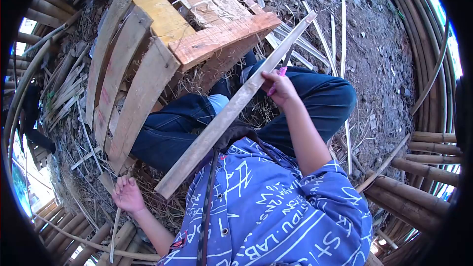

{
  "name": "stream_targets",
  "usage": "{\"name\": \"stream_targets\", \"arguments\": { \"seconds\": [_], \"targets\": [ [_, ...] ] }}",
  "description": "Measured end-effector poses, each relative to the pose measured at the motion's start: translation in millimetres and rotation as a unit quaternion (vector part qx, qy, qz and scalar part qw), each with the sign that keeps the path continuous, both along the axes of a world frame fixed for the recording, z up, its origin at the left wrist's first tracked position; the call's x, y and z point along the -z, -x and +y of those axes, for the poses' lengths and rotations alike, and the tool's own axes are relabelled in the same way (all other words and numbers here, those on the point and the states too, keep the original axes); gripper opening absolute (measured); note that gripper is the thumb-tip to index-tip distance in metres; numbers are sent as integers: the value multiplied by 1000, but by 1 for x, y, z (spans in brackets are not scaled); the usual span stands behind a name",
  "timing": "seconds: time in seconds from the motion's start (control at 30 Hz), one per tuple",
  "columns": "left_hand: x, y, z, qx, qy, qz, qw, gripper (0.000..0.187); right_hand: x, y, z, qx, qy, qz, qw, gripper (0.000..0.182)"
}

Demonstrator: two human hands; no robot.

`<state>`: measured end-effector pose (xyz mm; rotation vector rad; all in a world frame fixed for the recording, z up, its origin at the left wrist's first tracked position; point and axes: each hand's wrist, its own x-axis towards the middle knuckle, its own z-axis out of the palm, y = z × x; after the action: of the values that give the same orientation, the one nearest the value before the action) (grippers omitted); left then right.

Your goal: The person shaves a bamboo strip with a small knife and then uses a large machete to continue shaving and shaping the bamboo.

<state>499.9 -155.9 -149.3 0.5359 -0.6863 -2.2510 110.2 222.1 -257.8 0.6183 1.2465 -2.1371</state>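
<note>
A long pale bamboo strip lies slantwise across my lap, from near my waist to beyond my knee. My right hand is closed around a tool with a pink handle, its dark blade partly hidden behind the strip, and touches the strip's edge. My left hand is off to the lower left, palm up with fingers slightly curled and apart, holding nothing. A wooden crate of rough slats stands tilted in front of my legs.
Thin split strips and shavings lie on the rocky ground. Bamboo poles stand at the lower right and bamboo walling at the right. At the far left are another person's dark-clothed legs.
</note>
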Motion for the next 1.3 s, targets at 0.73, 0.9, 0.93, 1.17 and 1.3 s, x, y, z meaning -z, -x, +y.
{"name": "stream_targets", "arguments": {
  "seconds": [0.73,0.9,0.93,1.17,1.3],
  "targets": [
    [19,-26,-110,-84,24,60,994,39,8,99,95,35,-295,19,955,30],
    [17,0,-116,-132,17,128,983,36,13,145,150,-48,-456,-32,888,36],
    [16,7,-113,-141,8,129,982,36,31,154,168,-77,-507,-21,858,41],
    [-27,-14,-157,-250,47,166,953,38,92,242,243,-114,-714,285,630,69],
    [-56,2,-153,-204,80,152,964,39,34,239,191,-55,-596,354,718,82]
  ]
}}
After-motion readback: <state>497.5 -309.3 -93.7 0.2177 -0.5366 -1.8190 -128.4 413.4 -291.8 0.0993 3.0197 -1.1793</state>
